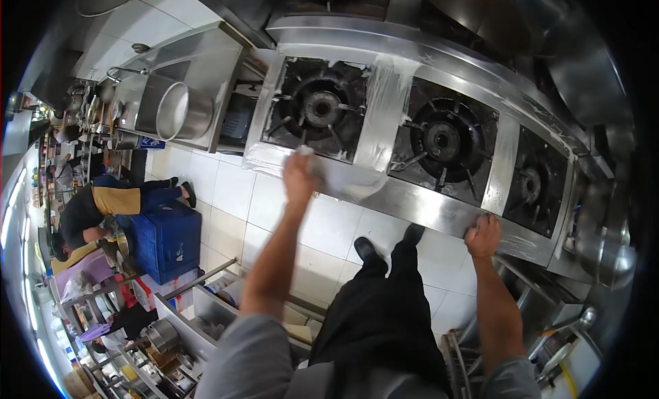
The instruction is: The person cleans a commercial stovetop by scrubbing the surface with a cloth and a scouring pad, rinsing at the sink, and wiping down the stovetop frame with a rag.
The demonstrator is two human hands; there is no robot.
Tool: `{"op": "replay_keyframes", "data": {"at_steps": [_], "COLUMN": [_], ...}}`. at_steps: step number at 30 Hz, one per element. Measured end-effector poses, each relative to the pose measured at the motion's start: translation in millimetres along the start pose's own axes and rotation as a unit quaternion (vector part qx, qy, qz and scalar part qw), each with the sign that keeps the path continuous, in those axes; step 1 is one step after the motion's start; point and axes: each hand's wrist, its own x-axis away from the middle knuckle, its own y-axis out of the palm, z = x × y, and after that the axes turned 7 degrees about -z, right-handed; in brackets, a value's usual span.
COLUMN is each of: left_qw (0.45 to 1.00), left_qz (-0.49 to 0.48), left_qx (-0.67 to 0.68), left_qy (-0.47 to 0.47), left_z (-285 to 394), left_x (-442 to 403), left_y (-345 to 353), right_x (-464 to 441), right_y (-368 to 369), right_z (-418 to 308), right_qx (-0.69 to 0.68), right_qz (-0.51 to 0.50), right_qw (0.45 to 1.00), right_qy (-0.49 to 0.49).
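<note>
My left hand (300, 178) is closed around a small whitish pad or cloth (305, 150), pressed to the front ledge of a steel gas stove (425, 201). Blur hides that thing's exact kind. White suds streak the ledge there and the steel strip (386, 100) between two burners. The left burner (321, 109) is just beyond this hand. Farther right, my right hand (484, 236) has its fingers curled over the stove's front edge, below the gap between the middle burner (441, 139) and the right burner (530, 185).
A sink counter with a large steel pot (180, 112) stands left of the stove. Behind on the left, another person (103, 203) bends beside a blue crate (165, 241). Steel shelving (165, 337) and a rack with ladles (583, 320) flank me on the tiled floor.
</note>
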Motion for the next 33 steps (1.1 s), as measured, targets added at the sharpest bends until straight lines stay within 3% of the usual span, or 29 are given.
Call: {"op": "replay_keyframes", "data": {"at_steps": [1, 2, 3, 4, 6, 8, 9, 10, 11, 14, 15, 18, 21, 23, 24, 25, 28, 29, 30, 31, 33], "left_qw": [0.998, 0.999, 0.998, 0.998, 0.994, 0.997, 0.998, 0.996, 0.997, 0.987, 0.993, 0.999, 0.994, 0.995, 0.998, 0.997, 0.999, 0.987, 0.939, 0.856, 0.744], "left_qz": [0.003, 0.012, 0.031, 0.035, 0.017, 0.027, 0.044, 0.078, 0.049, 0.093, 0.026, 0.003, 0.016, 0.045, 0.059, -0.006, -0.032, 0.005, 0.051, 0.094, 0.137], "left_qx": [0.008, -0.019, 0.032, 0.02, -0.016, 0.061, 0.027, -0.029, -0.01, -0.107, -0.092, -0.036, 0.033, -0.036, -0.029, -0.07, 0.023, 0.138, 0.273, 0.398, 0.524], "left_qy": [-0.056, -0.038, -0.037, -0.041, 0.106, 0.027, -0.048, -0.021, -0.055, -0.076, -0.072, -0.024, -0.106, -0.08, 0.003, -0.036, -0.023, -0.088, -0.205, -0.315, -0.391], "left_z": [15, 59, 138, 116, 47, -32, -50, -67, -64, -61, -8, -56, -71, -41, -33, 19, -28, -58, -69, -70, -62], "left_x": [13, 14, 7, 9, 10, 1, -10, -16, -20, 0, -5, -14, -28, -13, -8, -13, -20, -19, -19, -19, -15], "left_y": [19, 7, 35, 24, 3, -7, -31, -49, -59, 7, -21, -36, -42, -10, 8, -29, -43, -38, -48, -61, -85], "right_x": [-2, -1, -8, -7, -11, -12, -10, -10, -11, -7, -8, -10, -14, -11, -11, -10, -15, -15, -15, -14, -9], "right_y": [6, 11, -35, -28, -15, -12, -11, -11, -13, -9, -8, -12, -16, -13, -11, -10, -14, -14, -12, -9, -8], "right_z": [-8, -18, 25, 13, -4, 0, 2, 2, 0, 1, 4, 0, -5, 1, 2, 2, -1, 0, 1, 2, 6], "right_qx": [-0.014, -0.026, 0.04, 0.027, -0.005, 0.0, 0.004, 0.002, 0.001, -0.004, -0.001, -0.005, -0.021, -0.02, -0.017, -0.019, -0.017, -0.018, -0.018, -0.02, -0.024], "right_qz": [0.004, 0.008, 0.009, 0.017, 0.033, 0.019, 0.004, 0.003, 0.006, -0.008, -0.018, -0.008, 0.009, -0.003, -0.01, -0.01, 0.016, 0.017, 0.023, 0.025, -0.009], "right_qw": [1.0, 1.0, 0.999, 0.999, 0.999, 1.0, 1.0, 1.0, 1.0, 1.0, 1.0, 1.0, 1.0, 1.0, 1.0, 1.0, 0.999, 0.999, 0.999, 0.999, 0.999], "right_qy": [-0.006, -0.012, -0.024, -0.028, -0.035, -0.025, -0.011, -0.011, -0.011, -0.005, -0.001, -0.005, -0.014, -0.013, -0.013, -0.016, -0.027, -0.03, -0.031, -0.032, -0.023]}}
